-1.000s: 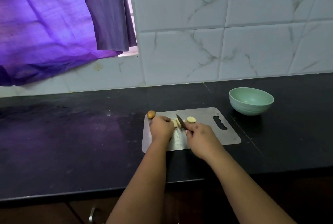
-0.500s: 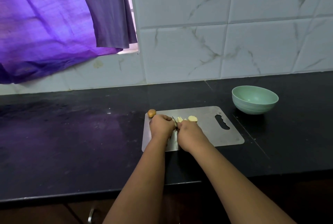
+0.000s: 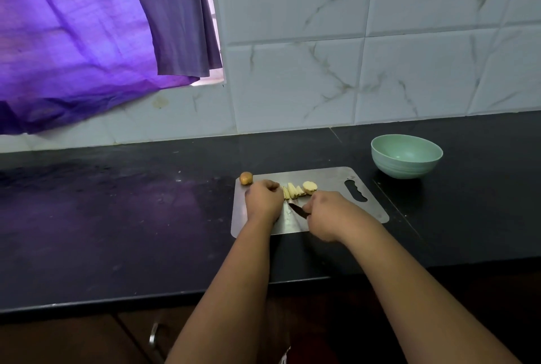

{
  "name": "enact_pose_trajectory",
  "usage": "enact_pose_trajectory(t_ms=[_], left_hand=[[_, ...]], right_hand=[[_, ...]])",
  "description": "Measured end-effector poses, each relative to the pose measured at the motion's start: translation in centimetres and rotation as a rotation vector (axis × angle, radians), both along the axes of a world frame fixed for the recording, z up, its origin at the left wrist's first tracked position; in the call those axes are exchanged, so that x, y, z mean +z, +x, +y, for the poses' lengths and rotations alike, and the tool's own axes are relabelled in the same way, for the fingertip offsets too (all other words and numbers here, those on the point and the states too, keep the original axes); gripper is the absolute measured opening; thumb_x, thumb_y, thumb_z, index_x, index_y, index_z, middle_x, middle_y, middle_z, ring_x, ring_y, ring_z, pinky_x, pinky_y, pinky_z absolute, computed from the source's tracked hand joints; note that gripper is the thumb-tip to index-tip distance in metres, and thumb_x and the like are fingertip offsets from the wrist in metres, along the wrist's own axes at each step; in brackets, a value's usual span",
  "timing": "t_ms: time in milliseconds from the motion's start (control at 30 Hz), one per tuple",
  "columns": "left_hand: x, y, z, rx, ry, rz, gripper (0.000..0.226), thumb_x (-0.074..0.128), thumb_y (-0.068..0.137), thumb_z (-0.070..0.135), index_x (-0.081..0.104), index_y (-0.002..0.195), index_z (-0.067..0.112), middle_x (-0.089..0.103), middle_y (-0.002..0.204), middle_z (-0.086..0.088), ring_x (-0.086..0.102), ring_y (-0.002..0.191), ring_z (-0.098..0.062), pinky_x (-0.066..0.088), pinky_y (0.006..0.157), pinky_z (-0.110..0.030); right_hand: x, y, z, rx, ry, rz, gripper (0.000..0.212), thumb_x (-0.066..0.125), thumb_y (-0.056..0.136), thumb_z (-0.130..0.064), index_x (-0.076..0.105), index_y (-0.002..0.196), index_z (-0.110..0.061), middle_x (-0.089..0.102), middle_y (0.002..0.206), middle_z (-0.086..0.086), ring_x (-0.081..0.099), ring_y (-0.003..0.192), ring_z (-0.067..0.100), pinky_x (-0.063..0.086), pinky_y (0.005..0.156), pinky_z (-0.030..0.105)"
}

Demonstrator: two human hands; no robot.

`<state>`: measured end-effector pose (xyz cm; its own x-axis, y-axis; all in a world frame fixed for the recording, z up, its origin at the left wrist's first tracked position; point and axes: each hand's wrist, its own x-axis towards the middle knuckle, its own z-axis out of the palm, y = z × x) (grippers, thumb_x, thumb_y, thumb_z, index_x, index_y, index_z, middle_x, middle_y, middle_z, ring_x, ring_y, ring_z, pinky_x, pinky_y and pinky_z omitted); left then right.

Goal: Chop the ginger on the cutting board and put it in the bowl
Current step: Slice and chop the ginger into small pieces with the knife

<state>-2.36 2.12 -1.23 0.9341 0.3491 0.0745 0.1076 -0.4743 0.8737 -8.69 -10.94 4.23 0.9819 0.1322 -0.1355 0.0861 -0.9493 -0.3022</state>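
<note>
A steel cutting board (image 3: 330, 179) lies on the black counter. Several pale ginger slices (image 3: 296, 190) lie in a row on it. My left hand (image 3: 263, 198) sits curled just left of the slices and holds the uncut ginger, which is mostly hidden under the fingers. My right hand (image 3: 328, 211) grips a dark knife (image 3: 298, 210) whose blade points up-left toward the left hand, drawn back from the slices. A brown ginger end (image 3: 246, 178) rests at the board's far left corner. An empty pale green bowl (image 3: 407, 156) stands to the right behind the board.
The black counter (image 3: 117, 217) stretches left and right of the board, with a marble-tiled wall (image 3: 351, 56) behind. A purple curtain (image 3: 73, 42) hangs at the upper left. A cabinet handle (image 3: 152, 334) shows below the counter's front edge.
My right hand has pulled the knife back toward me and to the right, away from the ginger. More cut slices show beside the left hand. The left hand has stayed put.
</note>
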Motion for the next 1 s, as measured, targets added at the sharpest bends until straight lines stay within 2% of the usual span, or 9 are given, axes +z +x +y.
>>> enact_pose_trajectory(t_ms=[67, 167, 300, 367, 467, 533, 633, 800, 1000], left_hand=[[-0.2, -0.3, -0.1, -0.028, 0.026, -0.022, 0.027, 0.062, 0.090, 0.018, 0.067, 0.115, 0.010, 0.070, 0.105, -0.006, 0.063, 0.099, -0.020, 0.048, 0.084, -0.023], [-0.3, -0.4, -0.3, -0.064, 0.081, -0.031, 0.034, 0.068, 0.085, 0.016, 0.065, 0.119, 0.011, 0.068, 0.109, -0.004, 0.062, 0.102, -0.017, 0.042, 0.083, -0.019], [-0.4, -0.2, -0.3, -0.116, 0.156, -0.038, 0.032, 0.061, 0.087, 0.009, 0.067, 0.118, 0.014, 0.069, 0.115, -0.001, 0.061, 0.106, -0.015, 0.039, 0.082, -0.016], [-0.4, -0.1, -0.2, -0.126, 0.184, -0.039, 0.035, 0.058, 0.087, 0.006, 0.066, 0.121, 0.015, 0.067, 0.119, 0.000, 0.059, 0.111, -0.015, 0.038, 0.085, -0.014], [-0.5, 0.0, 0.0, -0.126, 0.197, -0.030, 0.041, 0.056, 0.085, 0.004, 0.064, 0.123, 0.016, 0.065, 0.123, 0.001, 0.058, 0.114, -0.016, 0.041, 0.091, -0.016], [-0.6, 0.1, 0.2, -0.119, 0.202, -0.024, 0.041, 0.056, 0.085, 0.005, 0.064, 0.123, 0.017, 0.065, 0.123, 0.001, 0.060, 0.112, -0.017, 0.048, 0.095, -0.025], [-0.6, 0.1, 0.3, -0.113, 0.246, -0.029, 0.041, 0.057, 0.084, 0.010, 0.064, 0.123, 0.020, 0.066, 0.122, 0.003, 0.061, 0.108, -0.017, 0.052, 0.091, -0.033], [-0.9, 0.4, 0.4, -0.104, 0.311, -0.047, 0.037, 0.061, 0.086, 0.024, 0.064, 0.123, 0.020, 0.063, 0.123, 0.003, 0.055, 0.114, -0.020, 0.048, 0.096, -0.034], [-1.2, 1.1, 1.0, -0.095, 0.316, -0.072, 0.026, 0.062, 0.091, 0.012, 0.070, 0.115, 0.013, 0.069, 0.116, -0.001, 0.061, 0.109, -0.015, 0.043, 0.094, -0.021]], right_hand=[[0.4, -0.2, -0.8, 0.030, -0.006, 0.003, 0.029, 0.045, 0.093, -0.013, 0.058, 0.120, -0.016, 0.055, 0.108, 0.007, 0.060, 0.087, 0.020, 0.043, 0.059, 0.024], [0.0, -0.6, -1.8, -0.012, 0.153, -0.082, 0.034, 0.044, 0.096, -0.019, 0.060, 0.124, -0.029, 0.056, 0.100, 0.002, 0.056, 0.081, 0.016, 0.036, 0.053, 0.019], [-1.7, -0.6, -1.3, -0.043, 0.308, -0.193, 0.038, 0.044, 0.097, -0.022, 0.055, 0.132, -0.031, 0.059, 0.123, 0.002, 0.059, 0.099, 0.020, 0.045, 0.076, 0.022], [-2.4, -0.5, -0.8, -0.022, 0.307, -0.180, 0.036, 0.044, 0.097, -0.022, 0.058, 0.130, -0.028, 0.059, 0.124, 0.004, 0.060, 0.103, 0.021, 0.048, 0.084, 0.025], [-3.1, -0.4, -0.5, -0.034, 0.315, -0.199, 0.035, 0.045, 0.096, -0.021, 0.059, 0.128, -0.025, 0.061, 0.120, 0.007, 0.060, 0.103, 0.023, 0.049, 0.087, 0.027], [-3.3, -0.2, -0.5, -0.065, 0.332, -0.214, 0.038, 0.044, 0.097, -0.020, 0.055, 0.133, -0.025, 0.058, 0.127, 0.006, 0.058, 0.110, 0.023, 0.046, 0.091, 0.025], [-3.4, 0.4, -0.5, -0.084, 0.344, -0.212, 0.039, 0.044, 0.097, -0.020, 0.053, 0.135, -0.023, 0.055, 0.133, 0.006, 0.056, 0.116, 0.023, 0.043, 0.095, 0.025], [-3.3, 0.8, -0.7, -0.076, 0.337, -0.236, 0.039, 0.044, 0.098, -0.020, 0.051, 0.137, -0.024, 0.056, 0.132, 0.007, 0.055, 0.115, 0.023, 0.043, 0.094, 0.025], [-3.3, 0.7, 0.3, 0.013, 0.328, -0.261, 0.038, 0.044, 0.098, -0.018, 0.053, 0.135, -0.024, 0.059, 0.125, 0.009, 0.057, 0.111, 0.025, 0.046, 0.092, 0.029]])
